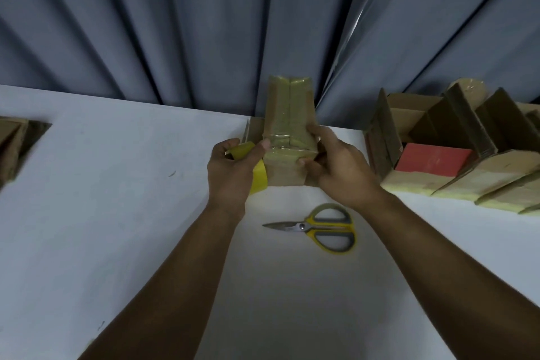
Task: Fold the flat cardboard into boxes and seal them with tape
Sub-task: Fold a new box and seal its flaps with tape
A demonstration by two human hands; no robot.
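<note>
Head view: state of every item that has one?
cardboard box, upright, top seam taped
tape roll, gripped by left hand
right hand, grips the cardboard box
scissors, closed, flat on table
boxes at right, tops open, flaps up

I see the box (pixel 287 131) standing on the table (pixel 87 199). Scissors (pixel 318 226) lie before the box, open boxes (pixel 432 123) right of it, flat cardboard (pixel 11 146) far left of it, curtain (pixel 175 23) behind it, tape (pixel 258 177) against its left side.
</note>
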